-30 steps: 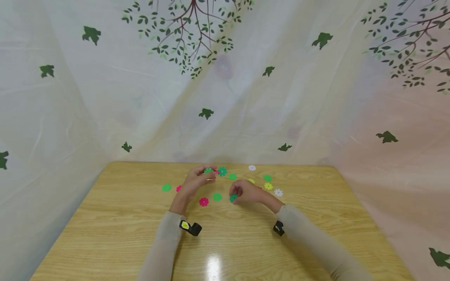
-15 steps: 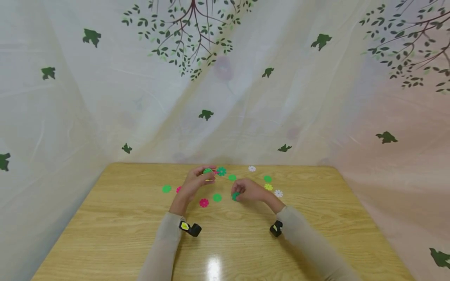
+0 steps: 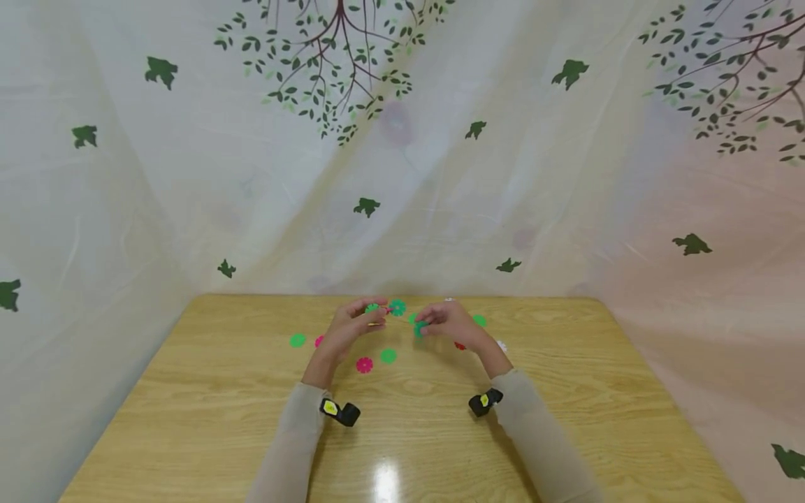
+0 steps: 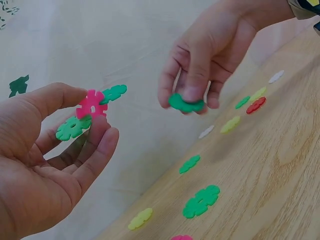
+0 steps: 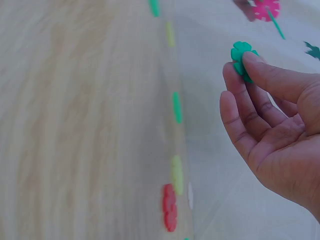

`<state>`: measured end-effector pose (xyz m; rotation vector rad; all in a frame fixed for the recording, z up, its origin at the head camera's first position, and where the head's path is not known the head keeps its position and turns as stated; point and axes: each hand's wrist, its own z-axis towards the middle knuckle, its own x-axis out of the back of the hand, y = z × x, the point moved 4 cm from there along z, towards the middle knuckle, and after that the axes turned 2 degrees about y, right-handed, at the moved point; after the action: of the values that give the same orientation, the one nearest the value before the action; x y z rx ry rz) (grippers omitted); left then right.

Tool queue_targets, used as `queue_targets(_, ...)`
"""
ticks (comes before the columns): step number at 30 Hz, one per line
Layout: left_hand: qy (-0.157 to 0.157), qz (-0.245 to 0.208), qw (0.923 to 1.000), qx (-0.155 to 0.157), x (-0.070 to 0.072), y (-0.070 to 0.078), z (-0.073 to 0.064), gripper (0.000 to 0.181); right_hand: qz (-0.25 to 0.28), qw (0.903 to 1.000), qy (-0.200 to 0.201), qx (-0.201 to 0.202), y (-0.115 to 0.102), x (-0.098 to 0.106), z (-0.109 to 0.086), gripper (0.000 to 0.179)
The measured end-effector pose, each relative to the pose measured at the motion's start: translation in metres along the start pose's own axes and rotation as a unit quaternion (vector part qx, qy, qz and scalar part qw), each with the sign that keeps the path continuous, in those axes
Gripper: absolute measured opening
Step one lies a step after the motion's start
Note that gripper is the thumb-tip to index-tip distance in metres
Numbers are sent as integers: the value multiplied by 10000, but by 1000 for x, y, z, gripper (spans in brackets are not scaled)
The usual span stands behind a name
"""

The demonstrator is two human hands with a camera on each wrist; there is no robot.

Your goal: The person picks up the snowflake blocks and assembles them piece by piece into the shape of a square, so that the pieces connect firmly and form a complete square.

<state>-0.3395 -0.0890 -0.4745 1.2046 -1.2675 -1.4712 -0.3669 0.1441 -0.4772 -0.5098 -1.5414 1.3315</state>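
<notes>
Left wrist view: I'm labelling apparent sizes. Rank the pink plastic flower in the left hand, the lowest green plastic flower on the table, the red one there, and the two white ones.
1. Pink plastic flower and green plastic flower: too close to rank.
2. Red plastic flower.
3. Lower white plastic flower and upper white one: alike.

Before me spread a wood-grained table [image 3: 402, 433], its far half strewn with flat pieces. A green piece [image 3: 298, 340] lay nearest the left edge, a white piece [image 3: 501, 346] nearest the right; a pink piece [image 3: 365, 365] lay farthest from the far edge.
</notes>
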Motion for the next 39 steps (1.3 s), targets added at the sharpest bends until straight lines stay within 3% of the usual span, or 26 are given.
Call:
queue_targets(7, -162, 9, 9998, -96, -2, -1, 0, 33, 574, 9949, 801, 203, -19, 11, -1, 22)
queue_targets(19, -259, 60, 9996, -9, -6, 3, -5, 38, 1156, 9786, 1511, 786, -28, 9, 0, 26)
queue_targets(25, -220, 16, 9998, -4, -7, 2, -4, 33, 1192, 9726, 1708, 1033, -29, 7, -2, 20)
queue_targets(33, -385, 38, 9992, -35, -9, -2, -3, 33, 1091, 9759, 1754, 702, -29, 1, -2, 16)
queue_targets(39, -351, 34, 9994, 12, -10, -1, -2, 34, 1066, 9749, 1816, 727, -30, 1, -1, 16)
